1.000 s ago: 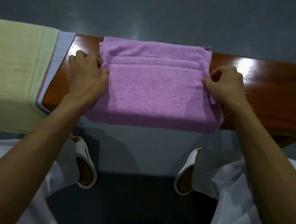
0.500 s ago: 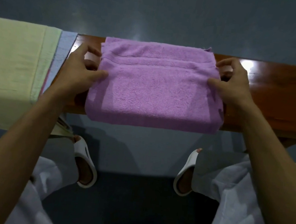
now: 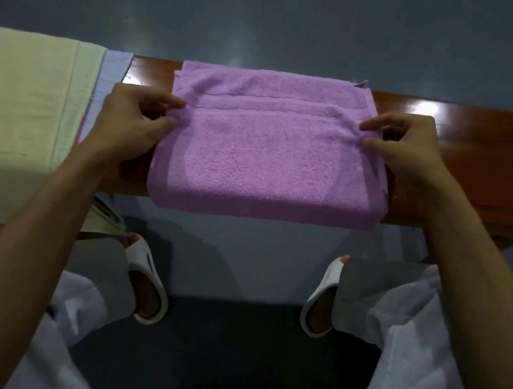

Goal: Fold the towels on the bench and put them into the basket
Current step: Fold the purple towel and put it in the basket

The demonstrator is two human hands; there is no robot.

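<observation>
One towel is close to done, as far as I can judge from my feed. The purple towel (image 3: 270,150) lies in the middle of the frame across the brown bench (image 3: 481,165), already folded into a thick rectangle of several layers, its near edge hanging just past the bench's front lip. The left hand (image 3: 130,125) pinches the towel's left edge between thumb and forefinger, the other fingers (image 3: 149,105) curled loosely behind. The right hand (image 3: 408,149) mirrors it at the right edge, thumb and forefinger closed on the cloth about level with the woven band. Both pinches seem to catch the upper layers, though I can't tell how deep they go.

From here I read the step as either one more fold or a lift of the finished bundle; the pictures alone don't settle which.

Plenty is left. At the left of the frame a yellow towel (image 3: 14,116) drapes over the bench unfolded, with a pale blue towel (image 3: 112,74) showing under its right edge and a thin pink strip beneath that, so I count at least three more to fold. The basket is not in view. A dark object with a shiny rim at the bottom edge could be it, but I can't say. No towel that I can see has gone into it yet.
</observation>
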